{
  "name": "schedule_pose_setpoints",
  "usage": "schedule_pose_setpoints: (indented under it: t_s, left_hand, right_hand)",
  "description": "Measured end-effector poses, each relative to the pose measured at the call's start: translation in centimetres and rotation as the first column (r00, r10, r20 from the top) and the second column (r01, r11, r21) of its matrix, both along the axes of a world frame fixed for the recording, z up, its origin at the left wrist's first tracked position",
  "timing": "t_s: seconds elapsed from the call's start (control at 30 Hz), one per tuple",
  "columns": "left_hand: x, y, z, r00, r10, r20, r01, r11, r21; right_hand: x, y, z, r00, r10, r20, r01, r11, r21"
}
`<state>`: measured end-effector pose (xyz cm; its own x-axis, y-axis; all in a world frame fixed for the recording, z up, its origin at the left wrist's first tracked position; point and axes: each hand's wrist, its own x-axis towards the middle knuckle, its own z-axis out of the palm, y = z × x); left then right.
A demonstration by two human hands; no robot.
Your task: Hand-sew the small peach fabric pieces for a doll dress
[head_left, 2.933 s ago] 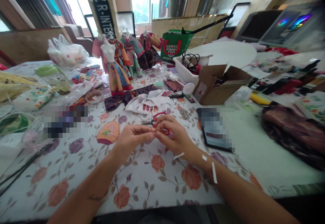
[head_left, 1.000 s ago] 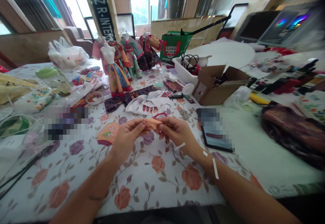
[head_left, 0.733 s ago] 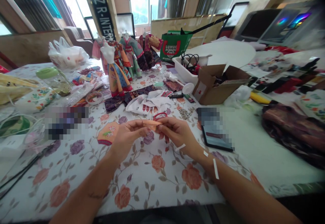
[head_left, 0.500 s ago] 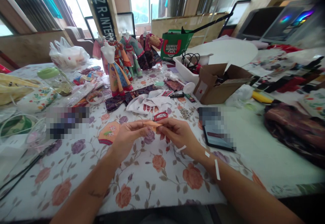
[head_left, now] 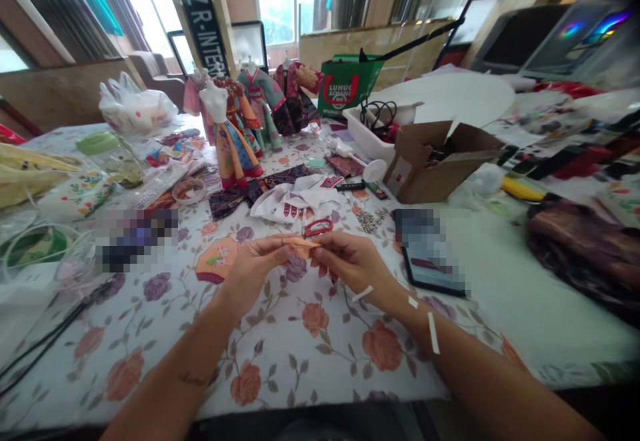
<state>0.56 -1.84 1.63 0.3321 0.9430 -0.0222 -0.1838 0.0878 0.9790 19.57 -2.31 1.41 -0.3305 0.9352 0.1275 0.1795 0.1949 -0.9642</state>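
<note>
Peach strip [head_left: 301, 243] sits pinched between the fingertips of the left hand [head_left: 253, 266] and right hand [head_left: 353, 261]. Red-handled scissors [head_left: 318, 228] lie just beyond the hands, an embroidered hexagonal patch [head_left: 217, 260] past the left hand, on the floral-covered bench [head_left: 310, 374].

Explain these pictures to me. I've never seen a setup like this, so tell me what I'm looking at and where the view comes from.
There is no machine here. These are a person's two bare hands, seen through one camera worn on their head, looking forward and down. The left hand and right hand meet over a table with a floral cloth, pinching a small orange strip between them; it could be cloth or paper. Red-handled scissors lie just beyond the fingers, near a crumpled white cloth. A hexagonal patch sits beside the left hand. Further back stand a small dress form in a colourful gown and an open cardboard box.
</note>
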Motion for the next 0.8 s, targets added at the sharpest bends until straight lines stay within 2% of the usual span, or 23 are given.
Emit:
schedule_pose_setpoints:
  t_s: [0.07, 0.13, 0.23, 0.33, 0.47, 0.8]
  left_hand:
    - [0.0, 0.0, 0.0, 1.000, 0.006, -0.005, -0.006, 1.000, 0.010]
    - [0.1, -0.1, 0.1, 1.000, 0.002, -0.007, -0.002, 1.000, 0.019]
    - [0.2, -0.2, 0.3, 1.000, -0.015, -0.009, 0.016, 0.999, 0.036]
    - [0.2, -0.3, 0.3, 0.999, -0.029, -0.029, 0.031, 0.998, 0.058]
    - [0.2, -0.3, 0.0, 0.998, -0.025, -0.050, 0.028, 0.998, 0.057]
    - [0.3, -0.3, -0.3, 0.995, -0.001, -0.101, 0.007, 0.998, 0.059]
  right_hand:
    - [0.0, 0.0, 0.1, 1.000, -0.002, 0.024, 0.002, 1.000, 0.028]
    - [0.0, 0.0, 0.2, 0.996, -0.065, 0.068, 0.054, 0.988, 0.145]
    - [0.0, -0.1, 0.4, 0.974, -0.192, 0.123, 0.125, 0.900, 0.418]
    - [-0.1, -0.1, 0.5, 0.975, -0.185, 0.127, 0.084, 0.826, 0.558]
    - [-0.2, 0.0, 0.1, 0.981, -0.138, 0.139, 0.031, 0.809, 0.587]
    - [-0.2, 0.3, -0.5, 0.979, -0.134, 0.152, 0.015, 0.795, 0.607]
